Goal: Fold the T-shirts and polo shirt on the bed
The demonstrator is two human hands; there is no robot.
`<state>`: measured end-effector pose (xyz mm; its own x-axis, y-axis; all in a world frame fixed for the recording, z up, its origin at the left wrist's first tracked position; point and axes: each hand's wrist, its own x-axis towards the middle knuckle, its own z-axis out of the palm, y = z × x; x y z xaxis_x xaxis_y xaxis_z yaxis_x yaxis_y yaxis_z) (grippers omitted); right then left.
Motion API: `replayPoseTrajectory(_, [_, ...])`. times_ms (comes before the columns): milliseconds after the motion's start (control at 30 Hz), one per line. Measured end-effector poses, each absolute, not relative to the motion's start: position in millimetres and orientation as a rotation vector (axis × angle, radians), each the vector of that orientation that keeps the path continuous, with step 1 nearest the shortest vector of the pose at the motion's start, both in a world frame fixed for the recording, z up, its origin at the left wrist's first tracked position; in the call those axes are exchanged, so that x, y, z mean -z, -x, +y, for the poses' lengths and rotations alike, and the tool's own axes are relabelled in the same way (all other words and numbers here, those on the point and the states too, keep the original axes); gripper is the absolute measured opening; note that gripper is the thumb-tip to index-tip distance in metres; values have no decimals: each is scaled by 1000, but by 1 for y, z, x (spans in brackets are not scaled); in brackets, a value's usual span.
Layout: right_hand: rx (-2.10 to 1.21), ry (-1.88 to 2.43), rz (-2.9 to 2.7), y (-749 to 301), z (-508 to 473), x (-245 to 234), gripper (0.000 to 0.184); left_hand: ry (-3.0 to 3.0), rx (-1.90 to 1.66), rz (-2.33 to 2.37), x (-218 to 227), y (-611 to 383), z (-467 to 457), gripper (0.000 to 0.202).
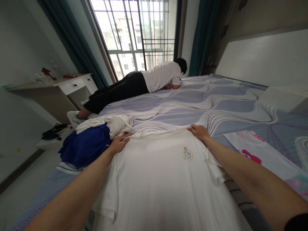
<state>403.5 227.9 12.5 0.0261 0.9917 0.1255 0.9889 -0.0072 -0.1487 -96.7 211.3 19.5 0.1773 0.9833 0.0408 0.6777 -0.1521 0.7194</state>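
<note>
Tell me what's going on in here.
A white T-shirt lies flat on the bed, logo up. The person's left hand and right hand rest on its far edge, one at each corner. A blue garment is heaped to the left. A second person lies face down across the bed's far side.

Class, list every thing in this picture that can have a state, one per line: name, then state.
white T-shirt, spread flat on the bed
left hand, on the shirt's far edge, grip unclear
right hand, on the shirt's far edge, grip unclear
blue garment, crumpled
white garment, crumpled
printed cloth, laid flat
curtains, drawn open
drawer, shut
person, lying on their front
</note>
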Motion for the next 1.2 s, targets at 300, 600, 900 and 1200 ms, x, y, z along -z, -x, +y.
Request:
replayPoseTrajectory(300, [-47,2011,-2220,-397,268,-23,59,-1959,-660,1774,-18,96,256,60])
replayPoseTrajectory(600, [100,2199,-2073,-332,225,-33,48,-2142,-531,2204,-27,-60,182,53])
replayPoseTrajectory(900, [1,1702,-2380,-285,45,-8,51,-2413,-258,1973,-9,-87,54,60])
replayPoseTrajectory(1200, [-118,1985,-2219,-355,-59,-12,58,-2252,-191,2316,-15,8,-114,64])
